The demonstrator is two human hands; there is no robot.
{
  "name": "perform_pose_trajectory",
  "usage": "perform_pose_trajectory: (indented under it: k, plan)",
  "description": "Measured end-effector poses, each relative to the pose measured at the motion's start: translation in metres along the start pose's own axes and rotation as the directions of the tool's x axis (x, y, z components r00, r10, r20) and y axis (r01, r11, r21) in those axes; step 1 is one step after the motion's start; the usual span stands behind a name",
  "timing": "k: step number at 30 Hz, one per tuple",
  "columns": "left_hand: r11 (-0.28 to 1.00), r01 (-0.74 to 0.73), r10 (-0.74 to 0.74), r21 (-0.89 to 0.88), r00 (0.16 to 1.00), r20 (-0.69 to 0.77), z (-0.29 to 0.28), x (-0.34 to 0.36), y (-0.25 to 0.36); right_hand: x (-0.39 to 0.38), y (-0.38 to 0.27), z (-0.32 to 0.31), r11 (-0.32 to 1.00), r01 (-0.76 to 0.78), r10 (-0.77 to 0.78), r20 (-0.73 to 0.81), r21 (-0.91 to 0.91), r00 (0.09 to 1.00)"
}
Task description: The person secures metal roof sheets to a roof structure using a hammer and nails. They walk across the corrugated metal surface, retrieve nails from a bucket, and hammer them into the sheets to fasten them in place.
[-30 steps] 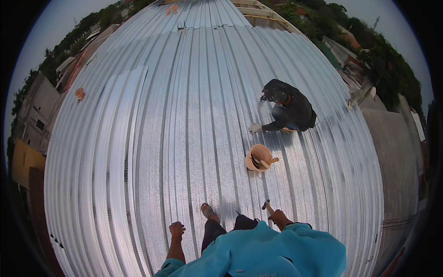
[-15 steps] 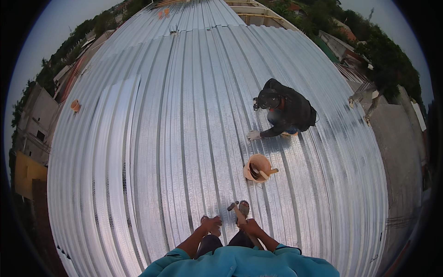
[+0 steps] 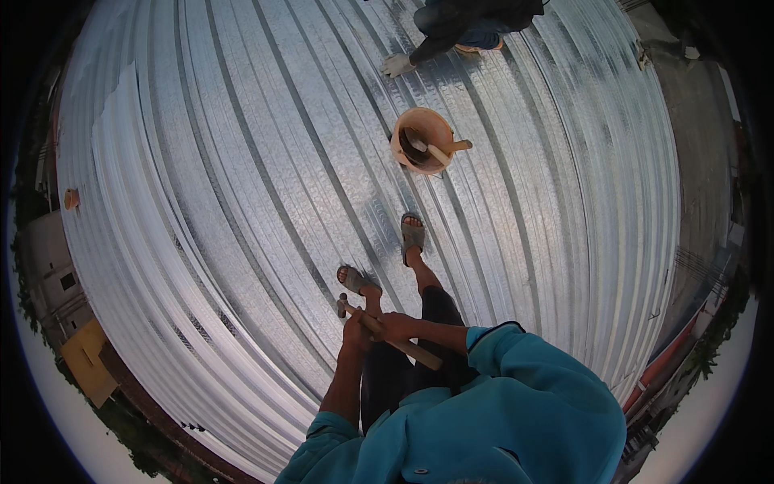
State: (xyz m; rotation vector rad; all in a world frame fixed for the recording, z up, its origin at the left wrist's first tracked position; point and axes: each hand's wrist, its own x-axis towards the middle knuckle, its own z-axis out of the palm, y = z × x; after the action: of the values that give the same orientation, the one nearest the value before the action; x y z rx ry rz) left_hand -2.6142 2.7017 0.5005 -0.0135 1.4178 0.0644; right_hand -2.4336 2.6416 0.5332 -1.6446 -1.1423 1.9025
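My right hand (image 3: 396,326) is wrapped around the wooden handle of a hammer (image 3: 417,352). The metal hammer head points away from me, and the handle's end slants back toward my right leg. My left hand (image 3: 355,330) is closed right beside the handle, just behind the head. What its fingers hold, if anything, is hidden. Both hands are in front of my legs, above the ribbed metal roof sheet (image 3: 314,185). Ahead of my sandaled feet stands an orange bucket (image 3: 400,152) with wooden-handled tools (image 3: 440,155) in it.
Beyond the bucket a crouching person in dark clothes (image 3: 459,24) rests a gloved hand (image 3: 397,65) on the roof. A small orange container (image 3: 72,198) sits near the left roof edge. Raised ribs run along the sheets. Lower buildings lie past both edges.
My view has tilted down and turned, so the bucket and the person appear higher. My hands have come together at the hammer, whose head now points left. My feet have stepped apart.
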Motion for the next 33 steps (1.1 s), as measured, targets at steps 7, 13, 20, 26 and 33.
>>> perform_pose_trajectory:
  k: [7, 13, 20, 26, 33]
  plan:
    - [0.924, 0.017, -0.126, -0.382, 0.957, -0.263, -0.056, 0.018, -0.062, 0.155, 0.206, -0.139, 0.505, -0.452, 0.566, 0.114, 0.735, 0.817]
    - [0.962, 0.089, -0.197, -0.257, 0.879, -0.435, -0.063, 0.021, -0.106, 0.255, 0.316, -0.280, 0.762, -0.255, 0.638, -0.759, 0.595, 0.134]
    - [0.977, 0.127, -0.189, -0.172, 0.888, -0.418, -0.044, 0.038, -0.096, 0.297, 0.345, -0.325, 0.184, 0.344, 0.873, -0.314, 0.921, 0.374]
    - [0.985, 0.161, -0.108, 0.065, 0.863, -0.493, -0.026, 0.036, -0.071, 0.324, 0.373, -0.326, 0.077, 0.636, 0.789, -0.437, 0.768, 0.432]
    - [0.990, 0.117, -0.076, 0.074, 0.908, -0.413, -0.060, 0.037, -0.045, 0.321, 0.344, -0.267, 0.155, 0.545, 0.810, -0.422, 0.824, 0.408]
